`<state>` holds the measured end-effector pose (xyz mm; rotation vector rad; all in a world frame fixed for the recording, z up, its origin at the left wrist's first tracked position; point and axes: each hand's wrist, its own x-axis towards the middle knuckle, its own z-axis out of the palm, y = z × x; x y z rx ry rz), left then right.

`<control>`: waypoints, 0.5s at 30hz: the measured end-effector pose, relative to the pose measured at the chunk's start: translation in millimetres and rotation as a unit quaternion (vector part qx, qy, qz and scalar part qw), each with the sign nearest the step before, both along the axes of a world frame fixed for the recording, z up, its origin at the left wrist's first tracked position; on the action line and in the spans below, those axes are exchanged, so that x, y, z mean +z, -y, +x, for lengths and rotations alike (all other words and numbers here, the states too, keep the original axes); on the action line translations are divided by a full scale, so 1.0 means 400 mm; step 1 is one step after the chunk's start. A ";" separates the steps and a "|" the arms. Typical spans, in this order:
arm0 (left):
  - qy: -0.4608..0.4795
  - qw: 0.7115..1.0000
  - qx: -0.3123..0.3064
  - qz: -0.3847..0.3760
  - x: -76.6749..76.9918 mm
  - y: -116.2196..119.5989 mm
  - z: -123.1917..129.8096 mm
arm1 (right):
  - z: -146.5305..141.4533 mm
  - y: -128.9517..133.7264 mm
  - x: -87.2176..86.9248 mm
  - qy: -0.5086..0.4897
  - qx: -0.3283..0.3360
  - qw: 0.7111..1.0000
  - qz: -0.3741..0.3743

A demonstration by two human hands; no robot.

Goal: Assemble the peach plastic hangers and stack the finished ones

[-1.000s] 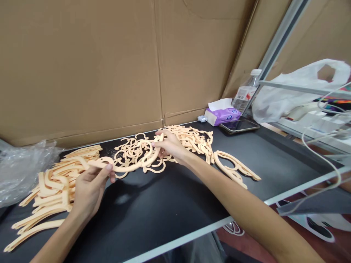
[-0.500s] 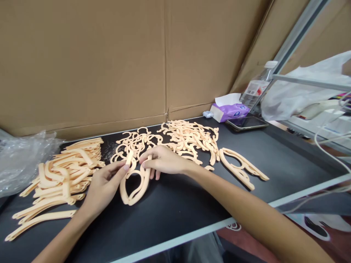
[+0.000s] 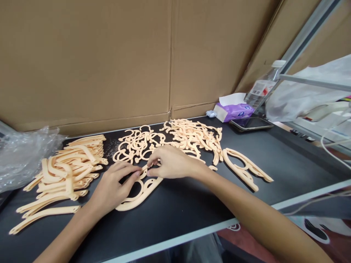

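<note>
A peach plastic folding hanger point(image 3: 139, 200) lies low over the black table in front of me, its curved arms spread around an oval gap. My left hand point(image 3: 116, 186) is closed in a pinch on its upper end, and that arm is partly hidden behind the fingers. From the other side, the thumb and fingertips of my right hand point(image 3: 172, 163) close on the same end, close to the left fingertips. Just behind the hands is a heap of curved hanger hooks point(image 3: 139, 140). Another folded hanger point(image 3: 241, 168) rests to the right of my right hand.
Loose hanger arms point(image 3: 68, 168) are piled at left beside crumpled clear plastic point(image 3: 30, 157). More small parts point(image 3: 192, 137) lie at the back. A phone point(image 3: 251, 124), a purple tissue pack point(image 3: 234, 111) and a bottle point(image 3: 264, 86) stand back right. Cardboard point(image 3: 109, 62) walls the rear.
The hanger has turned from pointing toward me to lying slantwise and lower. My left hand has moved right, and both hands' fingertips have come together at its upper end.
</note>
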<state>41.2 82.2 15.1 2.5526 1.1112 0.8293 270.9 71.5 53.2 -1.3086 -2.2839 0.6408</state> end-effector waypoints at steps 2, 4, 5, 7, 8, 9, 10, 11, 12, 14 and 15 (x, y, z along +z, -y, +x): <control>0.004 1.000 -0.005 -0.017 0.005 0.002 0.001 | 0.000 0.001 0.002 -0.008 0.025 0.999 0.019; 0.007 0.999 -0.008 -0.040 0.010 0.003 0.003 | -0.004 0.007 0.004 -0.006 0.081 0.996 0.023; 0.010 0.999 -0.007 -0.051 0.012 0.003 0.003 | -0.008 0.011 0.004 0.003 0.107 0.994 0.022; 0.015 0.998 -0.001 -0.068 0.013 0.001 0.001 | -0.019 0.022 0.003 0.029 0.134 0.990 0.018; 0.017 0.997 0.002 -0.073 0.012 -0.001 0.000 | -0.025 0.028 0.002 0.041 0.138 0.990 0.018; 0.020 0.997 0.004 -0.075 0.011 -0.003 -0.003 | -0.031 0.035 0.001 0.049 0.136 0.989 0.019; 0.023 0.997 0.005 -0.071 0.008 -0.005 -0.005 | -0.035 0.044 0.000 0.052 0.131 0.990 0.022; 0.029 0.998 0.006 -0.061 0.006 -0.007 -0.007 | -0.037 0.054 -0.002 0.054 0.126 0.990 0.025; 0.035 0.998 0.010 -0.047 0.005 -0.008 -0.008 | -0.037 0.066 -0.004 0.057 0.118 0.991 0.029; 0.045 0.999 0.020 -0.019 0.004 -0.008 -0.009 | -0.030 0.098 -0.009 0.061 0.096 0.993 0.038; 0.046 0.999 0.022 -0.013 0.004 -0.006 -0.009 | -0.024 0.120 -0.013 0.062 0.082 0.994 0.041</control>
